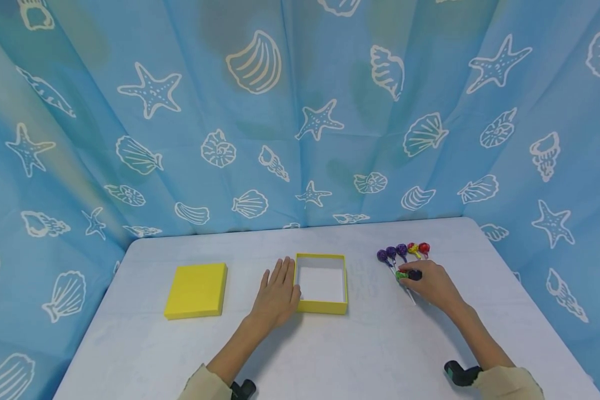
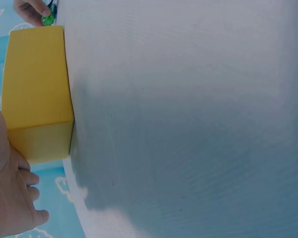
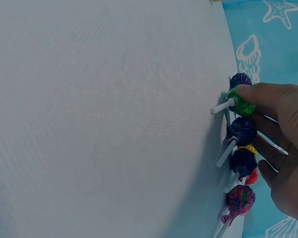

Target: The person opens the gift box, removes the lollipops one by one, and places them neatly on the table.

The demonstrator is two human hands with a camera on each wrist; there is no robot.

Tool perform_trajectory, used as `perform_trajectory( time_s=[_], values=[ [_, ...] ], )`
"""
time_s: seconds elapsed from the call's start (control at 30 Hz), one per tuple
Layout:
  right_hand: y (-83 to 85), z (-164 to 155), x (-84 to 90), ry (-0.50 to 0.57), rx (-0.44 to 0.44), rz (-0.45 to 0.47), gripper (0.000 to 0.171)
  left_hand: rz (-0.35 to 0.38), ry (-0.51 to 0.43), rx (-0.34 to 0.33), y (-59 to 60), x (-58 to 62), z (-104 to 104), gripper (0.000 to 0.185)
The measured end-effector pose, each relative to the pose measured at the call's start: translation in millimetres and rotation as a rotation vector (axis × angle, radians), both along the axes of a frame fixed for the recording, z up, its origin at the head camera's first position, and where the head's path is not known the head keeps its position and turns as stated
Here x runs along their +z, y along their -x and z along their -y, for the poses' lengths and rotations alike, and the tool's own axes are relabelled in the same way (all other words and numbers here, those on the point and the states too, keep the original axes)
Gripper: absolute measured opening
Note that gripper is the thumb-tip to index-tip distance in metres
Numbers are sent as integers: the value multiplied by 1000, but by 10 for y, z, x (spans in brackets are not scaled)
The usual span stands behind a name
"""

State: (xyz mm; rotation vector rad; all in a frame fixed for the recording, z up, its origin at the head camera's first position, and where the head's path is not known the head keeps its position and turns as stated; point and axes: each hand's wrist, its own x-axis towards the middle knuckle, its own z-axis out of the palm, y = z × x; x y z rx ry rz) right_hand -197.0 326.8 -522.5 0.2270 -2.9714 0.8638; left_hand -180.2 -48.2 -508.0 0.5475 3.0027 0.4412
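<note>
— green lollipop point(image 1: 402, 274)? pinched in the right hand point(image 1: 432, 284), beside the row of lollipops point(image 1: 402, 251) on the counter point(image 1: 330, 344).
— and the left hand point(image 1: 278, 297)?
— flat, fingers straight against the open yellow box point(image 1: 322, 304) — likely steadying it; lid point(image 1: 196, 290) lies apart.

Head view bright, even, wide-angle bending at edges; wrist views dimmer, soft, shadowed low.

The right hand point(image 3: 283, 148) is pinching a green lollipop point(image 3: 240, 105) at the fingertips, its white stick pointing out over the white table point(image 3: 99, 119). Just beside it, purple lollipops point(image 3: 242, 131) and a pink lollipop point(image 3: 241, 198) are lying in a row.
</note>
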Motion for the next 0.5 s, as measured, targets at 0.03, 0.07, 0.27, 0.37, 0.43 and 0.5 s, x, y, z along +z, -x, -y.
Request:
perform_trajectory(
  time_s=[0.03, 0.07, 0.27, 0.37, 0.43, 0.5],
  values=[
    [3, -2, -1, -3, 2, -1, 33, -1, -1, -1, 1, 0, -1, 61],
    [6, -3, -1, -5, 5, -1, 33, -2, 0, -1, 3, 0, -2, 62],
    [18, -9, -2, -11, 4, -4, 34, -15, -1, -3, 13, -14, 1, 62],
    [18, -11, -2, -11, -2, 0, 35, -13, 4, -2, 15, -15, -1, 62],
    [18, -8, 3, -11, -5, 3, 36, -9, 3, -1, 14, -10, -5, 62],
    [20, -2, 10, -12, -5, 4, 36, -6, 1, 0, 13, -4, -8, 62]
  ],
)
